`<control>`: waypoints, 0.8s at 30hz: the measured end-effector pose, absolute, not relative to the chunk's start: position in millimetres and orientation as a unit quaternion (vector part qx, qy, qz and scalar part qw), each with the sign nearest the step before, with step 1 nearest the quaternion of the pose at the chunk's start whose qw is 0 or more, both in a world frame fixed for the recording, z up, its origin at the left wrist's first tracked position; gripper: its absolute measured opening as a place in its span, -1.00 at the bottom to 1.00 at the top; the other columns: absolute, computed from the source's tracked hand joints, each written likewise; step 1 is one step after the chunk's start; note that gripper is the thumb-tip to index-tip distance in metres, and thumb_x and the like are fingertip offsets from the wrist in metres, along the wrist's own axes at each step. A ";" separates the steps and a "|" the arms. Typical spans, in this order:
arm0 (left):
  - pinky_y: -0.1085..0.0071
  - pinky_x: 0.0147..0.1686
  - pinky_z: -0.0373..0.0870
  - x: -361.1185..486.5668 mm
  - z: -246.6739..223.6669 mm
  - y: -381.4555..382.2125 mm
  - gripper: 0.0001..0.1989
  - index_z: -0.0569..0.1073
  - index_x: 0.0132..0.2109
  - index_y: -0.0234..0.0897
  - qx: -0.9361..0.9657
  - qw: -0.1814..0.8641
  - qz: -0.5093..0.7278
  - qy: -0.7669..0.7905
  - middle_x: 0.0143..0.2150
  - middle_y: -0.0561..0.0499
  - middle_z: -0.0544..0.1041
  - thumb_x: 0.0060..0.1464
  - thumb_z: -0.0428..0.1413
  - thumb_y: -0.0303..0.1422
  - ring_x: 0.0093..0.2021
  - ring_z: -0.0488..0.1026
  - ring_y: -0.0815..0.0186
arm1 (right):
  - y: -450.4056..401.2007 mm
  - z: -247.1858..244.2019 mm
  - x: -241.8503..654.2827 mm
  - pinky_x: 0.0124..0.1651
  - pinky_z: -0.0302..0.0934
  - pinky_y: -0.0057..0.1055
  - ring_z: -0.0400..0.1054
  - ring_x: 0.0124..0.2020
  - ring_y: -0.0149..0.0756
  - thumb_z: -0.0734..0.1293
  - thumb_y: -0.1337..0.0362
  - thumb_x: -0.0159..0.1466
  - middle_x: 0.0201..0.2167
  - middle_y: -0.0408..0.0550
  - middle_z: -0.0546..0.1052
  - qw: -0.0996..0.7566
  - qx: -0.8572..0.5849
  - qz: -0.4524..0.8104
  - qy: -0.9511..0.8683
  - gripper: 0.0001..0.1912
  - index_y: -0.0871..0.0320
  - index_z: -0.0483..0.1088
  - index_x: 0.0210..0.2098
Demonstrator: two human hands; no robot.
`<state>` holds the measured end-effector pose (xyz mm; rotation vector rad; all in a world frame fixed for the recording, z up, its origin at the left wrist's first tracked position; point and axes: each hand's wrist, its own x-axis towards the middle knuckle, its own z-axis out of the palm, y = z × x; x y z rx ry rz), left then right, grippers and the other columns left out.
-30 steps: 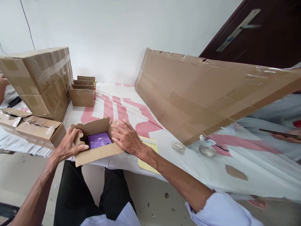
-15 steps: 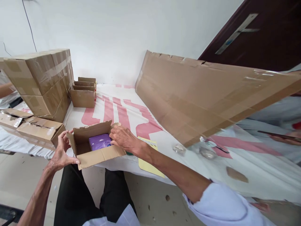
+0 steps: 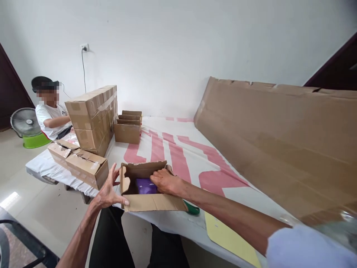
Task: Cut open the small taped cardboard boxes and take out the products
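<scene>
An open cardboard box (image 3: 154,203) sits at the near edge of the cloth-covered table, its flaps raised. Inside lies a shiny purple packet (image 3: 145,186). My left hand (image 3: 108,191) grips the box's left end, with the thumb on the front flap and the other fingers spread along the side. Reaching in from the right, my right hand (image 3: 167,181) has its fingers curled down at the packet's right end; the fingertips are partly hidden. A green-handled tool (image 3: 192,209) pokes out beneath the box's right end.
Stacked taped cartons (image 3: 95,121) and a long torn carton (image 3: 80,163) stand at left. Small open boxes (image 3: 127,133) sit behind. A large cardboard sheet (image 3: 279,141) leans on the right. A yellow card (image 3: 230,238) lies near the front edge. Another person (image 3: 52,115) sits beyond the cartons.
The view has swung left, bringing the seated person and a fan into sight. My right hand is lower at the purple packet's end; my left hand keeps its place on the box.
</scene>
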<state>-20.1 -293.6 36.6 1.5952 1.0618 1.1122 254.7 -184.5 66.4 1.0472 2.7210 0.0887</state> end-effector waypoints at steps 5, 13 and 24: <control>-0.24 0.47 0.15 -20.9 38.8 -293.2 0.72 -0.38 0.65 -0.10 0.643 0.448 0.419 0.459 0.65 -0.47 -0.06 -0.35 0.57 0.19 0.65 -0.11 -0.34 | -182.8 67.8 260.7 -0.11 0.20 -0.28 0.53 -0.18 -0.09 0.39 0.43 0.32 -0.23 0.12 0.61 0.108 0.365 0.031 0.924 -0.91 0.19 0.56 -0.20; -0.22 0.46 0.20 -20.3 58.3 -289.5 0.42 -0.14 0.65 -0.04 0.678 0.417 0.378 0.474 0.68 -0.30 -0.04 -0.13 0.49 0.16 0.64 -0.06 -0.30 | -182.8 77.1 258.4 -0.19 0.14 -0.28 0.52 -0.19 -0.10 0.26 0.46 0.44 -0.21 0.18 0.63 0.101 0.380 0.022 0.919 -0.77 0.21 0.59 -0.19; -0.10 0.37 0.39 -23.2 58.5 -264.4 0.21 -0.11 0.65 -0.02 0.702 0.371 0.365 0.486 0.66 -0.26 0.03 0.08 0.39 0.08 0.61 0.06 -0.27 | -188.3 79.2 269.8 -0.20 0.05 -0.32 0.44 -0.15 -0.18 0.15 0.36 0.58 -0.08 0.12 0.63 0.052 0.386 0.014 0.921 -0.69 0.20 0.53 -0.04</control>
